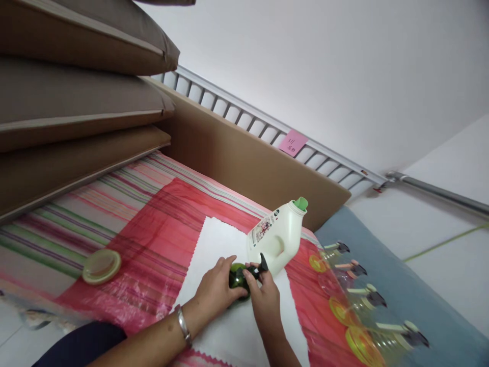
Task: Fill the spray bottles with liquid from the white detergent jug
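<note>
My left hand (214, 286), with a silver bangle on its wrist, is closed around a small dark green bottle (237, 273). At the bottle's mouth, my right hand (264, 295) has its thumb and fingers closed on a black pump head (263, 264). Whether the pump's collar is seated on the neck is hidden by my fingers. Both hands are over a white cloth (217, 239) with zigzag edges. Just beyond them stands a large cream jug (292, 232), its mouth showing a green spout (301, 203) and no cap on it.
Several clear pump bottles (369, 300) line the right side. A round lidded tub (101, 266) sits at left on red plastic sheeting (153, 224) over a striped cloth (114, 183). Stacked cushions (84, 97) rise at upper left; a brown board (237, 158) and white radiator (244, 121) stand behind.
</note>
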Motion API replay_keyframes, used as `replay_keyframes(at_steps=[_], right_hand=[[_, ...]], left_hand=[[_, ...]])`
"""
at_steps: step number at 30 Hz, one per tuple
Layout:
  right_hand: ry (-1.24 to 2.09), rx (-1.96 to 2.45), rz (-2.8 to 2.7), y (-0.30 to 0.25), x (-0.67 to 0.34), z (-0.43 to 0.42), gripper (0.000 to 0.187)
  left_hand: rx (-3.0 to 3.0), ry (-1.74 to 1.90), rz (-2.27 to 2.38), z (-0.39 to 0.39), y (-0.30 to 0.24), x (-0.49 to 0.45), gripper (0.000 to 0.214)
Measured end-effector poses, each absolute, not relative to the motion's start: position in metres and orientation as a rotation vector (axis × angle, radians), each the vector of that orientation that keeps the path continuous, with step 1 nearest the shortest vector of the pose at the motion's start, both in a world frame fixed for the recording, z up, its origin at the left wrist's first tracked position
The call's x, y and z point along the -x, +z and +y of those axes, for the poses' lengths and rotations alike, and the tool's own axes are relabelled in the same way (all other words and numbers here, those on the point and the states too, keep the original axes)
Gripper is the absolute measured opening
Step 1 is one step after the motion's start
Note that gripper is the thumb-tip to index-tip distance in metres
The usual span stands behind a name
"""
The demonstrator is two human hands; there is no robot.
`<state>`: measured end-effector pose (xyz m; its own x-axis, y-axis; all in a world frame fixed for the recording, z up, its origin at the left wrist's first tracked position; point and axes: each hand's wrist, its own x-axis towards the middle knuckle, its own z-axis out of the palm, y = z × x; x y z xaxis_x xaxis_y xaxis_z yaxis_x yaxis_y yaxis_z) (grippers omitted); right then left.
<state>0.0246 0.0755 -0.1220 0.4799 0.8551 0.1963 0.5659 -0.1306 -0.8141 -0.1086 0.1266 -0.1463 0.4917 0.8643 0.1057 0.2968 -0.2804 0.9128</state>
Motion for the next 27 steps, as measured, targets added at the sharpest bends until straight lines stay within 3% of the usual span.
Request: replay_keyframes(at_steps=[9,17,27], right_hand=[[0.49,1.731,-1.127,-0.13,-0.03,0.073,0.045],[0.639,1.588,-1.016,-0.107,-0.096,0.033,0.047],[0.265,1.752,-0.955,-0.078,-0.247,-0.101,0.033]], left_hand=[[-1.771,0.84,0.86,0.124,-0.154,0.116,0.076],[-1.897,0.925,1.12,0.107,-0.194,0.141,0.05],[-2.652,0.913,1.104,0.106,-0.257,0.145,0.034]])
